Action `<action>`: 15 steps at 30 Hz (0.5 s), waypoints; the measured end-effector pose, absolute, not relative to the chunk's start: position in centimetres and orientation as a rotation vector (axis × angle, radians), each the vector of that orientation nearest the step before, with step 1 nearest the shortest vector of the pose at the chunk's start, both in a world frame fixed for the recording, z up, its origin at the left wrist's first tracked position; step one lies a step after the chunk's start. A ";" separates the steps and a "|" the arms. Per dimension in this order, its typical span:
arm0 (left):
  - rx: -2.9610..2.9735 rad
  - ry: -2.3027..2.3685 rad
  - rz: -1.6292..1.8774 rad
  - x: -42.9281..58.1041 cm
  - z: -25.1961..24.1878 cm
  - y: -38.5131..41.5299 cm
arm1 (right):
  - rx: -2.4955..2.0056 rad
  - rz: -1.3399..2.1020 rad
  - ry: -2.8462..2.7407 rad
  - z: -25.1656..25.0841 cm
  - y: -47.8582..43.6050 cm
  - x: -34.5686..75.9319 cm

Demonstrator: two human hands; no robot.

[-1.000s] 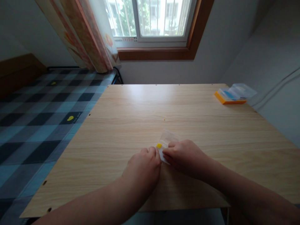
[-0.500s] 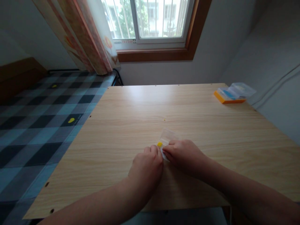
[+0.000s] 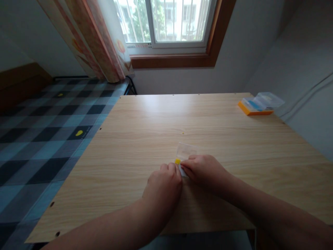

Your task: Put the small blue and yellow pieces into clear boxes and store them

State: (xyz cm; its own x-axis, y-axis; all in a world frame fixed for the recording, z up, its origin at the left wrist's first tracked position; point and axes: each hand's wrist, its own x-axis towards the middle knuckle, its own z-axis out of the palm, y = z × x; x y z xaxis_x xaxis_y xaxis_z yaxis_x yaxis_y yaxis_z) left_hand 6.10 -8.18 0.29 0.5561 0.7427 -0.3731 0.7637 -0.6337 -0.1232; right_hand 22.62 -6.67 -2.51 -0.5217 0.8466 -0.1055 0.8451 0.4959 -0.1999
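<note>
A small clear plastic bag [image 3: 186, 150] lies on the wooden table, between and just beyond my two hands. Near its left side is a small yellow piece [image 3: 177, 161]; whether it sits in or on the bag I cannot tell. My left hand [image 3: 166, 182] is closed at the bag's lower left edge, its fingertips pressed together and partly hidden. From the right, my right hand [image 3: 203, 169] pinches the lower part of the bag, close to the left fingertips. A tiny yellow speck [image 3: 182, 133] lies farther back on the table.
An orange box with a raised clear lid [image 3: 256, 112] stands at the back right corner of the table [image 3: 117, 139]. To the left is a bed with a checked cover [image 3: 47, 139]. Behind the table are a window [image 3: 179, 24] and a curtain [image 3: 96, 41].
My hands have barely moved. The bag's far part has shifted slightly and looks flatter, and a little more of the yellow piece shows.
</note>
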 end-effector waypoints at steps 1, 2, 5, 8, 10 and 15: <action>2.720 1.318 -0.615 6.1 0.3 -8.2 | -1.534 0.364 -2.712 -2.5 -6.6 22.6; 2.717 1.317 -0.615 6.1 0.4 -8.2 | -1.534 0.369 -2.711 -2.5 -6.6 22.6; 2.701 1.317 -0.615 6.2 0.6 -8.2 | -1.537 0.379 -2.707 -2.5 -6.6 22.7; 2.688 1.343 -0.584 6.2 0.8 -8.3 | -1.550 0.378 -2.709 -2.5 -6.6 22.7; 2.690 1.346 -0.566 6.2 0.8 -8.4 | -1.546 0.378 -2.707 -2.5 -6.6 22.7; 2.689 1.347 -0.551 6.1 0.5 -8.4 | -1.555 0.384 -2.691 -2.3 -6.7 22.6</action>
